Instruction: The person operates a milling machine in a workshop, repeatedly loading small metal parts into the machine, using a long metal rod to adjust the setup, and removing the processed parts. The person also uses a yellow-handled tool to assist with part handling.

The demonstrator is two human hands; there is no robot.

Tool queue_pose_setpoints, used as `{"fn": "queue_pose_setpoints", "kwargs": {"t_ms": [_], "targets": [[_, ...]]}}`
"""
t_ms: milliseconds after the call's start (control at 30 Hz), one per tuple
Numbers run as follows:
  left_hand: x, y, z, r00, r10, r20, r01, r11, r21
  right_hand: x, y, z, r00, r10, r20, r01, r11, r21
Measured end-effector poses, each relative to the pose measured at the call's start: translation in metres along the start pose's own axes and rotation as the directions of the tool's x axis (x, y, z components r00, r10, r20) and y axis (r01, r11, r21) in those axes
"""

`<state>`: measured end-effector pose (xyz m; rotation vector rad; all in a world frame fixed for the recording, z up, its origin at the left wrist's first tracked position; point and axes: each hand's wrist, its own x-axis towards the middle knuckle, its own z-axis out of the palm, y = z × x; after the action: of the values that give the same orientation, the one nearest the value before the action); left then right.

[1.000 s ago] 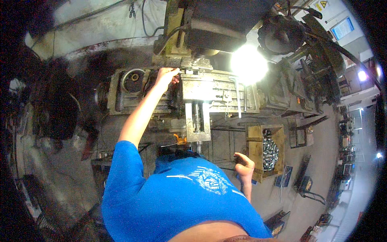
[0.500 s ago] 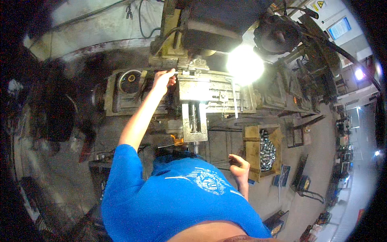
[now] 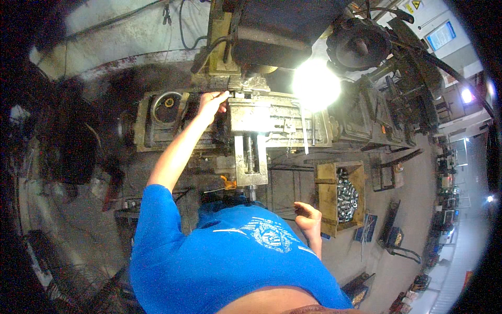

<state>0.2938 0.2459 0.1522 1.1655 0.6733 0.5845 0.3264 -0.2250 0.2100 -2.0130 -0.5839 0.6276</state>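
My left hand (image 3: 211, 106) reaches up to the left end of the jaws of a steel machine vise (image 3: 250, 116). Its thumb and fingers are pinched together at the jaw gap, and what they hold there is too small to make out. Below the vise body, its threaded screw (image 3: 250, 152) shows inside a metal frame. The vise sits across a slotted machine table (image 3: 293, 123). My right hand (image 3: 309, 222) hangs low in front of my body on the right, fingers loosely bent and apart with nothing visible in them, near a wooden crate (image 3: 327, 201).
Shiny metal parts (image 3: 347, 196) fill part of the crate. A bright lamp (image 3: 316, 85) glares over the table's right side, beside a dark machine head (image 3: 287, 31). A round ring-shaped handwheel (image 3: 167, 107) lies at the table's left end. An orange-handled tool (image 3: 228, 183) is below the vise.
My left fingertips have moved slightly closer against the vise jaws, covering the small bright piece seen before. My right hand's fingers have curled a little more.
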Motion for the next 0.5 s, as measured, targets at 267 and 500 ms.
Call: {"fn": "queue_pose_setpoints", "kwargs": {"t_ms": [267,500], "targets": [[0.008,0.01,0.002,0.99,-0.127,0.056,0.115,0.977,0.181,0.013,-0.012,0.002,0.996,-0.053,0.066,0.058,0.994,-0.089],[0.018,0.006,-0.006,0.978,-0.169,0.118,0.15,0.977,0.154,0.008,-0.005,-0.005,1.0,-0.003,-0.014,0.002,0.995,-0.101]]}}
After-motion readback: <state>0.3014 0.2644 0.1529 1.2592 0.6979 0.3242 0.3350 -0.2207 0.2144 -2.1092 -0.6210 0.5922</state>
